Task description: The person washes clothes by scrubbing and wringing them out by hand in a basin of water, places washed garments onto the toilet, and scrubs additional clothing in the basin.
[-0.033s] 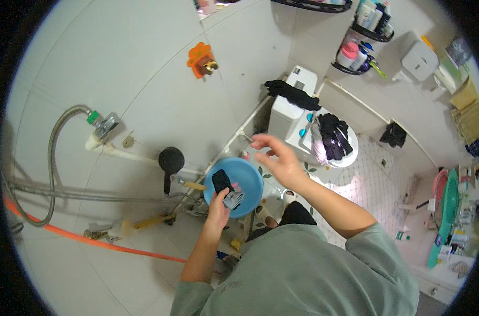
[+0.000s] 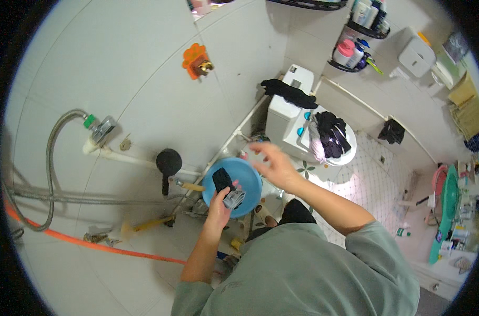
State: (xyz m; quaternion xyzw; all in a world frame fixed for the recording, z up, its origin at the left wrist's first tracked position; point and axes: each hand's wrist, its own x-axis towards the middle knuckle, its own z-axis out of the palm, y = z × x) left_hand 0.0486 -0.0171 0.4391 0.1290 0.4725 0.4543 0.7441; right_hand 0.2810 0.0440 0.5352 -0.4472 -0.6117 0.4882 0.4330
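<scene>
My left hand point(image 2: 217, 209) is closed around a black and grey piece of cloth point(image 2: 222, 180). Its black end sticks up past my fingers, and a folded grey, striped end point(image 2: 234, 198) shows beside them; its exact kind is unclear. Both ends are over a round blue basin point(image 2: 250, 179) low by the wall. Some pink bits show inside the basin, next to the cloth. To the right of the basin's rim, my right hand point(image 2: 276, 167) is raised with its fingers apart, a little blurred, and nothing shows in it.
On the toilet point(image 2: 287, 118) lie dark clothes point(image 2: 331, 134) and a black cloth point(image 2: 288, 94). A black dipper point(image 2: 169, 162) and an orange hose point(image 2: 113, 251) are along the left wall. Corner shelves point(image 2: 363, 31) hold bottles. A green basin point(image 2: 450, 205) stands at far right.
My right hand has shifted slightly down and left, its fingers still apart. My left hand keeps its hold on the cloth over the basin.
</scene>
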